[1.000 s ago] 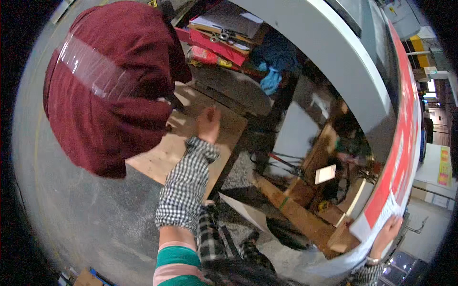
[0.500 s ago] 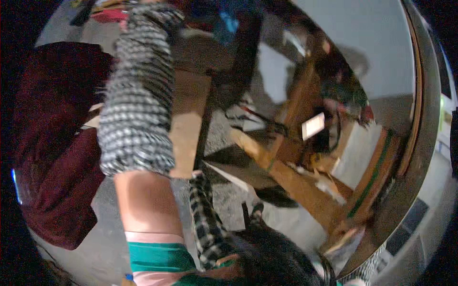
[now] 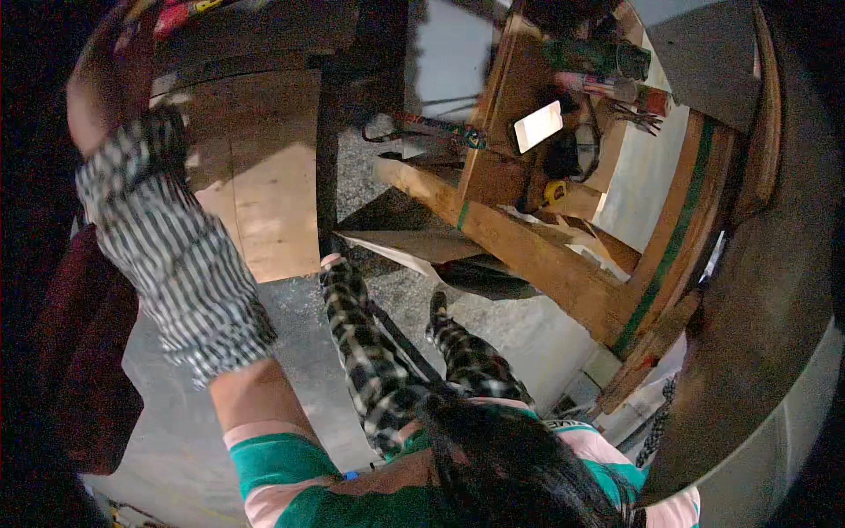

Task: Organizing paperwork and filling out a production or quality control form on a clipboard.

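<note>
My left arm, in a black-and-white checked sleeve cover [image 3: 180, 251], stretches to the far left. My left hand [image 3: 106, 84] is dim and blurred at its end, its fingers too unclear to read. Nearest to those fingers is a red and yellow object [image 3: 185, 13], cut by the upper edge; whether they touch it cannot be made out. My right hand is hidden; only a bit of checked cloth [image 3: 664, 418] shows low on the right, beside a large dark brown surface [image 3: 748, 308].
A plywood panel [image 3: 264, 176] lies ahead of my feet. On the right stands a wooden frame [image 3: 546, 264] bearing a lit phone [image 3: 537, 128], a yellow tape measure [image 3: 554, 192] and a green bottle-like item [image 3: 598, 60]. Dark maroon cloth [image 3: 79, 370] hangs at left.
My left arm has swung left, and its hand now shows at the upper left. The view has shifted, bringing my checked trousers and the phone more plainly into sight.
</note>
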Available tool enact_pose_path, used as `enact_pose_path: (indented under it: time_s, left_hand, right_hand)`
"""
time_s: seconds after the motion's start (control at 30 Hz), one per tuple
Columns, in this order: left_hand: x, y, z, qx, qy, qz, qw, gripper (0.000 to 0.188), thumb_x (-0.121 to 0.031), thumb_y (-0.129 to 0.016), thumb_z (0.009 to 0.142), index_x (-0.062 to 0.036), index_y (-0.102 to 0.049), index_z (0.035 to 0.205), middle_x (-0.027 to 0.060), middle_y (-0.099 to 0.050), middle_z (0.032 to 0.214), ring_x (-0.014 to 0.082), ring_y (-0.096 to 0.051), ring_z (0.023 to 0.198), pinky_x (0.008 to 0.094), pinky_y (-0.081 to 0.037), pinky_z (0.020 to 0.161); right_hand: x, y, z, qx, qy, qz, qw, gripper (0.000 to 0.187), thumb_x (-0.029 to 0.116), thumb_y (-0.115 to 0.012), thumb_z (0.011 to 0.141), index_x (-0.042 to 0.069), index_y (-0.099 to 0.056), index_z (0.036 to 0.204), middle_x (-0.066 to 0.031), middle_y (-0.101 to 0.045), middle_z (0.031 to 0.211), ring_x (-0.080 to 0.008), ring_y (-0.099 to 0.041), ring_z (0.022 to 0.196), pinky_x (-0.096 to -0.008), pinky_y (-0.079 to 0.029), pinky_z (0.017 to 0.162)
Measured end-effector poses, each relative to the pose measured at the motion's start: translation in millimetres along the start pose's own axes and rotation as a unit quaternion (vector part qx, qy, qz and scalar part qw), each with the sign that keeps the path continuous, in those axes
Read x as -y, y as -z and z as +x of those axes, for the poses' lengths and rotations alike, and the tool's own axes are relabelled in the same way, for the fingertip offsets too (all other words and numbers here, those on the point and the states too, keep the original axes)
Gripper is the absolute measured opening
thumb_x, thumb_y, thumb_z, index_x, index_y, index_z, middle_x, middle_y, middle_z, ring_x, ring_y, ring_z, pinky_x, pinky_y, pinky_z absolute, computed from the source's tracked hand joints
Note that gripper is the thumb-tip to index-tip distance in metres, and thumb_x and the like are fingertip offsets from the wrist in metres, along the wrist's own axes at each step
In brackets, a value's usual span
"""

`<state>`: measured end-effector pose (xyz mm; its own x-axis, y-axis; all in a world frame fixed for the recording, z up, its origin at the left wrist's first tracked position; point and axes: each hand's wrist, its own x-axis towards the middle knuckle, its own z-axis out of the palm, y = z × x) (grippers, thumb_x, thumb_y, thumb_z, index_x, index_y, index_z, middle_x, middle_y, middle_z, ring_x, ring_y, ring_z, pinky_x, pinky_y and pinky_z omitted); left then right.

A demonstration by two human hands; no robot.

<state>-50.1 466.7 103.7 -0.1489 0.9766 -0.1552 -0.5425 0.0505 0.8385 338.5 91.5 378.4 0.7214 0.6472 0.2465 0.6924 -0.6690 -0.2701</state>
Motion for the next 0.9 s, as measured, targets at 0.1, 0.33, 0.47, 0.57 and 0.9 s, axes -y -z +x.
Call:
enact_pose_path:
  time_s: [0.1,0.33,0.47,0.57,0.9]
  left_hand:
    - [-8,42,-63,0.052,0.042,-0.014,0.998,0.023,-0.017,-0.052,0.087,0.0009,-0.06,0.099,0.0158,-0.062,0.095,0.0237,-0.059,0.092,0.0345,-0.047,0.083]
    - [3,96,-254,0.01,0.187,0.099,0.977,0.021,-0.001,-0.06,0.072,0.0035,-0.058,0.092,0.0083,-0.061,0.086,0.0176,-0.059,0.078,0.0287,-0.046,0.074]
    - [-14,96,-329,0.06,0.31,0.039,0.948,0.022,-0.001,-0.057,0.073,0.007,-0.059,0.094,0.0092,-0.063,0.091,0.0159,-0.059,0.08,0.027,-0.044,0.076]
    - [-13,106,-379,0.071,0.268,0.009,0.961,0.017,0.0,-0.056,0.071,0.007,-0.061,0.085,0.0097,-0.064,0.085,0.0162,-0.06,0.078,0.0274,-0.044,0.075]
    - [-39,95,-468,0.028,0.296,0.03,0.954,0.036,-0.01,-0.055,0.065,0.0088,-0.058,0.095,0.0115,-0.064,0.09,0.0189,-0.061,0.079,0.0293,-0.046,0.076]
  right_hand:
    - [-27,18,12,0.072,0.083,-0.086,0.99,0.045,0.026,-0.047,0.094,-0.011,-0.041,0.118,-0.0259,-0.052,0.112,-0.0284,-0.052,0.095,-0.036,-0.042,0.084]
    - [-36,3,11,-0.004,0.126,0.012,0.992,0.036,0.021,-0.046,0.094,-0.006,-0.044,0.118,-0.0181,-0.053,0.109,-0.025,-0.053,0.092,-0.0335,-0.042,0.081]
    - [-19,1,5,0.047,0.067,0.137,0.987,0.028,0.017,-0.046,0.093,-0.006,-0.05,0.11,-0.014,-0.059,0.103,-0.0182,-0.055,0.086,-0.0305,-0.043,0.078]
    - [-42,8,24,0.003,0.155,0.012,0.988,0.03,0.02,-0.048,0.092,-0.007,-0.053,0.104,-0.0122,-0.061,0.092,-0.0161,-0.053,0.081,-0.0295,-0.042,0.074]
    - [-38,-5,26,-0.052,0.191,-0.056,0.979,0.028,0.02,-0.049,0.086,-0.004,-0.058,0.096,-0.0223,-0.063,0.082,-0.0298,-0.058,0.073,-0.036,-0.044,0.068]
